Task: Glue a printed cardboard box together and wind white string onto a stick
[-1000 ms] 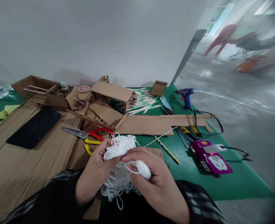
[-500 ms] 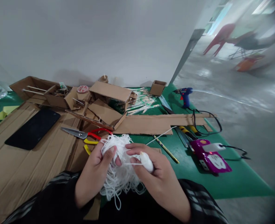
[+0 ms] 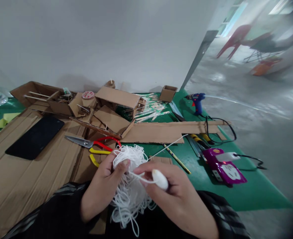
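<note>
A tangled bundle of white string (image 3: 130, 186) hangs between my two hands over my lap. My left hand (image 3: 104, 186) is closed round the upper left of the tangle, thumb pressed on the strands. My right hand (image 3: 176, 196) is closed on a small white wound ball of string (image 3: 160, 179), with one strand running from it into the tangle. Another strand stretches away to the right over the green mat (image 3: 211, 189). Both forearms wear dark sleeves.
Red-handled scissors (image 3: 91, 143) and yellow-handled pliers (image 3: 96, 155) lie on flat cardboard (image 3: 24, 179) just beyond my hands. A black tablet (image 3: 34, 136), cardboard boxes (image 3: 116, 98), wooden sticks, a pencil (image 3: 177, 160), a blue glue gun (image 3: 198, 102) and a purple power strip (image 3: 223, 167) surround them.
My right hand with the small ball has drawn a little to the right and down, pulling a strand taut. The left hand shifted its grip higher on the tangle.
</note>
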`<state>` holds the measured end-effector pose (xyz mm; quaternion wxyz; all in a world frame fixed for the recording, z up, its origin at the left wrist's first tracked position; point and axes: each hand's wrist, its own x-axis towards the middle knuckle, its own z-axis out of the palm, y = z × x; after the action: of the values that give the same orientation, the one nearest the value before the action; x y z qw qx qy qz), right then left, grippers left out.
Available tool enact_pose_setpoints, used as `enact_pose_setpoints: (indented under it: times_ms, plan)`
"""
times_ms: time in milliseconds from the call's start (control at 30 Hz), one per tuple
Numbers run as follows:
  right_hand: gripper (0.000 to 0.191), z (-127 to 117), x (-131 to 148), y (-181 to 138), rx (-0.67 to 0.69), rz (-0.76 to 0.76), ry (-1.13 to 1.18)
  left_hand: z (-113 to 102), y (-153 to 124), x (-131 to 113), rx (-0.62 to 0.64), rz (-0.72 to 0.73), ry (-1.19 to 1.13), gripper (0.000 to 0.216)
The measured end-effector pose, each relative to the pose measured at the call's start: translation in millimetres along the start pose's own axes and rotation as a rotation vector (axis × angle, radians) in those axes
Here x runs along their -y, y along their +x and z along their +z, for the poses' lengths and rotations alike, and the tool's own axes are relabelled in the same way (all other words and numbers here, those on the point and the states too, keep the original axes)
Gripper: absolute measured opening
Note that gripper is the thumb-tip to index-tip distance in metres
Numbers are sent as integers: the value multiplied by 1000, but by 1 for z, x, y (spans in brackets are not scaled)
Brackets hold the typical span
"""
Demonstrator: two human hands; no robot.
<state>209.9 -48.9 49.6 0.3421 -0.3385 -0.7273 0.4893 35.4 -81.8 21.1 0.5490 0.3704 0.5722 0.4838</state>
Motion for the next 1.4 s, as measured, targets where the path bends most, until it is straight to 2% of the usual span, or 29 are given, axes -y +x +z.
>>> enact_pose_setpoints:
  times_ms: [100,333,567,700,1000,1133,1267,1400]
  plan:
    - [21,9,-7,3,83,33,2,0,-1,2,18,-49,-89,30]
    - [21,16,-21,7,10,112,-48,0,-1,5,22,-82,-263,22]
    - [22,12,-15,4,35,95,-125,-2,2,8,-16,-83,-216,25]
    - [20,13,-14,5,31,42,-85,-2,1,8,6,-86,-195,24]
    - [26,9,-13,8,159,70,-171,-1,1,1,25,-72,-186,24]
    - [29,8,-12,8,207,94,-216,3,-7,-8,19,12,-96,31]
    - [31,6,-11,7,267,88,-154,5,-11,-7,-22,13,-157,37]
    - [34,3,-16,3,218,92,-53,2,-6,-2,-1,-45,-262,38]
